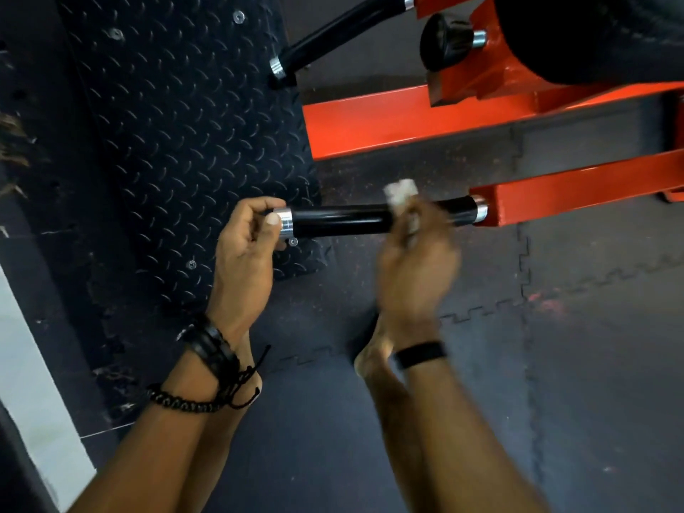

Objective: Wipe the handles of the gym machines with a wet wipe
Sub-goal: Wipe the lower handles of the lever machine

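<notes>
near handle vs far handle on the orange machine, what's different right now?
The near handle is gripped at its free metal end by the left hand, and the right hand presses a white wipe on it; the far handle is untouched. The near handle lies roughly level across the view; the far handle slants. Both are black grips with silver end collars on the orange frame.

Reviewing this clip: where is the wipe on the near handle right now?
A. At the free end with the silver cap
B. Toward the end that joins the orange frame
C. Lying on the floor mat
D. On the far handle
B: the right hand holds the wipe on the handle toward the orange frame, while the left hand grips the silver cap at the free end.
</notes>
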